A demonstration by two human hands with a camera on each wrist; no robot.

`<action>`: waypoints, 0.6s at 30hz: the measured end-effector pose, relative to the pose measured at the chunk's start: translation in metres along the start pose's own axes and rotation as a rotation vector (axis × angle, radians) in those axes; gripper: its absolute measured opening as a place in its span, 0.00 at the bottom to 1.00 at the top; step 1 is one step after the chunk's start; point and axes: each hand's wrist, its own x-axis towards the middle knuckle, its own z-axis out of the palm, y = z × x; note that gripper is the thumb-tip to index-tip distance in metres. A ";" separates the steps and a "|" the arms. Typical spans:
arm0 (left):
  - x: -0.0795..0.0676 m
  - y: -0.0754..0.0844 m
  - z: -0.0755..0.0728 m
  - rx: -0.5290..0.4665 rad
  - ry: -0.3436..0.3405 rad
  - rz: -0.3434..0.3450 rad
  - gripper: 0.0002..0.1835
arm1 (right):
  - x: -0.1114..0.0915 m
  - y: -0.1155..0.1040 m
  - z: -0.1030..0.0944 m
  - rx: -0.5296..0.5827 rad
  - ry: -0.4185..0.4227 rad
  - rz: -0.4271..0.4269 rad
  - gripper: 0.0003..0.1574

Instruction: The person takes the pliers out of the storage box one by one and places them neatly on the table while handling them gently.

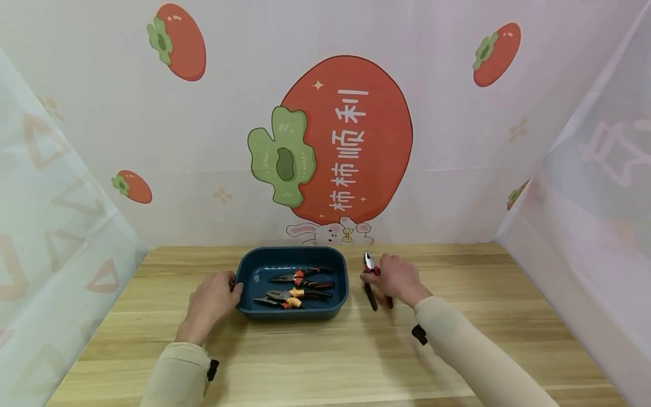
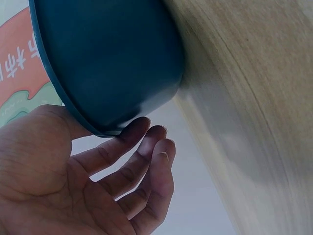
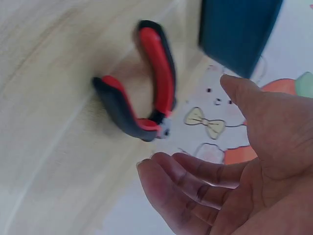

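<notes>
Pale wall cloth (image 1: pixel 437 141) with printed red fruits fills the upper part of the frame, and below it lies a wooden table (image 1: pixel 285 362). Left of the centre on this table stands a dark blue box (image 1: pixel 290 315), open at the top. Inside it lie three pliers: an orange-and-black pair (image 1: pixel 299 278) toward the back, then a yellow-and-black pair (image 1: pixel 296 293), and another yellow pair (image 1: pixel 293 303) nearest to the front wall. The left hand (image 1: pixel 211 299) pinches the rim at the left end between thumb and fingertips. To the right of the box, near it, red-and-black pliers (image 1: pixel 371 297) lie on the table with their handles spread. The right hand (image 1: pixel 400 278) is just beside them; its thumb and fingers stand apart and are not clamped on the tool. On the large red fruit (image 1: pixel 376 124) are four white characters, 柿柿顺利, which run from bottom to top. Below them is a rabbit drawing (image 1: pixel 333 232) with a yellow bow.
</notes>
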 end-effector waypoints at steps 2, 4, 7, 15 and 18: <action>0.000 0.000 0.000 -0.002 0.001 0.003 0.09 | -0.003 -0.001 -0.004 -0.005 0.003 -0.014 0.34; -0.001 0.000 -0.001 0.000 0.003 0.006 0.09 | -0.007 -0.002 -0.009 -0.004 0.014 -0.038 0.32; -0.001 0.001 0.000 0.002 0.005 0.007 0.09 | -0.013 -0.006 -0.016 0.010 0.034 -0.080 0.29; -0.002 0.003 0.000 -0.002 0.026 0.009 0.09 | -0.027 -0.025 -0.032 0.037 0.078 -0.214 0.22; -0.002 0.002 0.000 -0.002 0.021 0.007 0.09 | -0.031 -0.033 -0.034 0.021 0.073 -0.235 0.22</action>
